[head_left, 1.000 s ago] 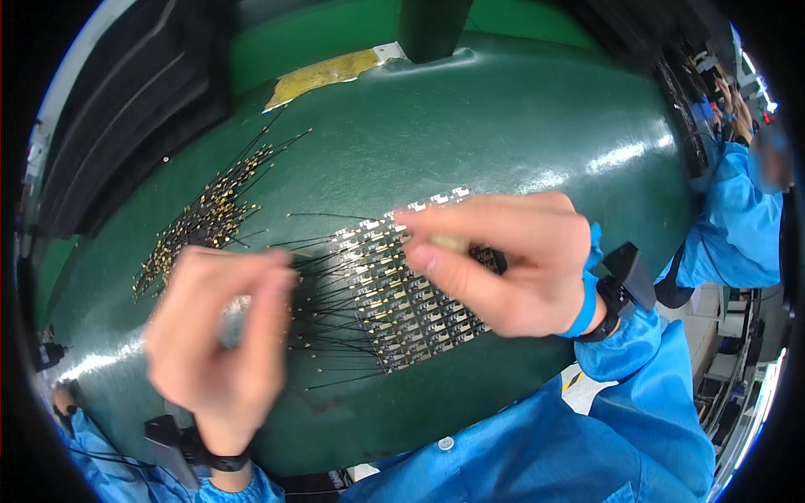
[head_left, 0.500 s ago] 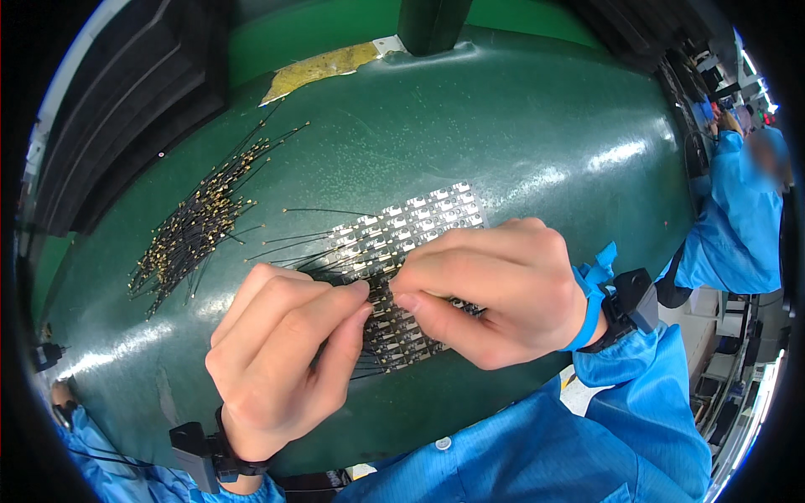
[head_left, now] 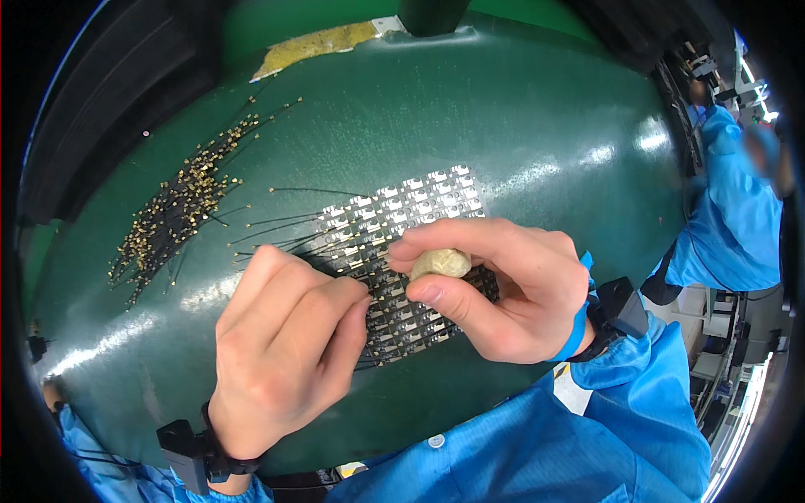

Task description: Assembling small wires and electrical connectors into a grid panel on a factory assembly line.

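A panel of small printed circuit boards (head_left: pixel 432 201) lies on the green mat, partly covered by both hands. Thin black cables (head_left: pixel 289 222) with gold connector ends stretch leftward from it. My left hand (head_left: pixel 289 335) is closed in a pinch over the panel's left part; what its fingertips hold is hidden. Above the panel's right part, my right hand (head_left: pixel 511 289) curls its thumb and fingers around a pale beige rounded thing (head_left: pixel 444 263). Whether that is a held lump or a covered fingertip, I cannot tell.
A heap of black cables with gold ends (head_left: pixel 180 210) lies left on the green mat (head_left: pixel 360 126). Yellow worn tape (head_left: pixel 314 49) marks the far edge, beside a dark post (head_left: pixel 432 15). Dark stacked trays (head_left: pixel 109 92) stand far left. Another person in blue (head_left: pixel 721 218) is at the right.
My right hand's thumb and fingers have parted, revealing the beige thing between them. My left hand keeps its pinch. The mat and panel appear slightly higher in the view.
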Motion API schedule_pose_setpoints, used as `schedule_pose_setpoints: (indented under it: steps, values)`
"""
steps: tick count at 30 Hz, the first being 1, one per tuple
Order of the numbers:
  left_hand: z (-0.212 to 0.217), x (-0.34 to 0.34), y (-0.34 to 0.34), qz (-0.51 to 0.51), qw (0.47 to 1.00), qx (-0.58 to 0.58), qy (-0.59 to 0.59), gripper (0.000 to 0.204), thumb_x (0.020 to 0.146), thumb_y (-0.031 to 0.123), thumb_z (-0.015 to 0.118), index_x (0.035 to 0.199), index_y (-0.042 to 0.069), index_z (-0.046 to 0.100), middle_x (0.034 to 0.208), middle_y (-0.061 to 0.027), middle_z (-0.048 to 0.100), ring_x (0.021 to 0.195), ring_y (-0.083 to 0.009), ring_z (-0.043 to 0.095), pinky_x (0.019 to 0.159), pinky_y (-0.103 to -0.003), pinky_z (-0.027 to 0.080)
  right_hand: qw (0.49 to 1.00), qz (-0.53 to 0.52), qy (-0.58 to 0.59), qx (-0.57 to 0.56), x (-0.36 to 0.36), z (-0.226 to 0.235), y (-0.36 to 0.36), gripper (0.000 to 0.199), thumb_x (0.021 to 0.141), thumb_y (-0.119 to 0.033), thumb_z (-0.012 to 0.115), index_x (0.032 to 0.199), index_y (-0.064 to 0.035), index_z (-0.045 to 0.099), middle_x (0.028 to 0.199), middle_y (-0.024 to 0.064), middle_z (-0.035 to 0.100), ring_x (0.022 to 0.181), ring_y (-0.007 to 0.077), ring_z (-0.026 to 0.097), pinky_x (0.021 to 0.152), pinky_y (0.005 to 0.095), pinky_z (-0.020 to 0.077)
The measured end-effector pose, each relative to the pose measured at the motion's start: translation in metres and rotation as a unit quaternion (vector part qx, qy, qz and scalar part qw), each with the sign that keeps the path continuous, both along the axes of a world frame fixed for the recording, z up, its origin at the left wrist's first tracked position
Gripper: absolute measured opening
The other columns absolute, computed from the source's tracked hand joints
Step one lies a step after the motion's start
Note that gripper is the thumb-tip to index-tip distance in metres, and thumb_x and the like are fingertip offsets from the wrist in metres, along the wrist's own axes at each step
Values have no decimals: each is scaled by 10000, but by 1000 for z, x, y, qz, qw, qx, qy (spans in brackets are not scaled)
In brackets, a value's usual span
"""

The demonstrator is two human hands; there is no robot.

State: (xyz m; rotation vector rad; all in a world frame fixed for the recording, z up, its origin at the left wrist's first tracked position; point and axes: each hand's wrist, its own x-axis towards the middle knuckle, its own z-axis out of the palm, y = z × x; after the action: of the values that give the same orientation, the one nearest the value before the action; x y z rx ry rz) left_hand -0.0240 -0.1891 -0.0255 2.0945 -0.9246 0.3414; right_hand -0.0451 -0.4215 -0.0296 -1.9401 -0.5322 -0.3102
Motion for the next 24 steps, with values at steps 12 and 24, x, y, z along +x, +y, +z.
schedule_pose_setpoints:
  steps: [12, 24]
  values:
    - [-11, 1, -6, -22, 1000, 4, 3, 303, 700, -112, 848, 977, -32, 756, 836, -105, 653, 746, -295, 598, 631, -386, 492, 999, 9, -30, -16, 3, -3, -1, 276, 917, 67, 832, 1167, 130, 733, 987, 213, 820, 882, 238, 819, 787, 304, 652]
    - [-20, -4, -3, -16, 1000, 3, 6, 290, 711, -99, 848, 979, -31, 760, 849, -105, 664, 758, -292, 605, 640, -384, 499, 998, -6, -42, -34, -4, -10, 6, 269, 899, 50, 859, 1136, 115, 749, 970, 194, 826, 836, 208, 814, 735, 278, 639]
